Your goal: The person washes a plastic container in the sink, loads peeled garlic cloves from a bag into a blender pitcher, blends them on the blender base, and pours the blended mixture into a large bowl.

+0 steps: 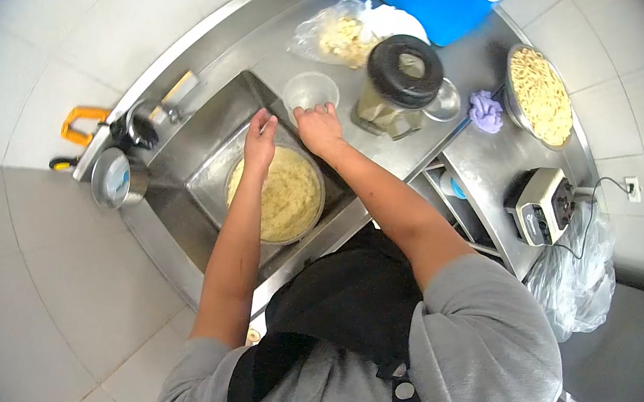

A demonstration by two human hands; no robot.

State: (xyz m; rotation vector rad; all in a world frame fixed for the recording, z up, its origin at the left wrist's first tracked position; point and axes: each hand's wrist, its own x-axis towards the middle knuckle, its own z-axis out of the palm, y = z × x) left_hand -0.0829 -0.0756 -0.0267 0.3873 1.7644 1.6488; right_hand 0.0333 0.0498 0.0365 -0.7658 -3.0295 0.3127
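My right hand [319,127] is at the near rim of a clear round plastic container [311,88] on the counter by the sink's edge, its fingers curled over the rim. My left hand [261,140] is raised over the sink, fingers up and slightly bent, thumb apart, holding nothing that I can see. Below both hands, a large round bowl [318,215] sits in the sink [197,170]. Pale yellow shredded or mashed food [281,199] fills it. My left forearm hides part of the bowl's left side.
A lidded blender jar [401,88] stands right of the container, with a bag of pale pieces [342,38] behind. Farther right are a bowl of cut strips [539,96], a purple cloth [485,111] and a blender base [541,209]. A metal pot [115,180] stands left, near the faucet.
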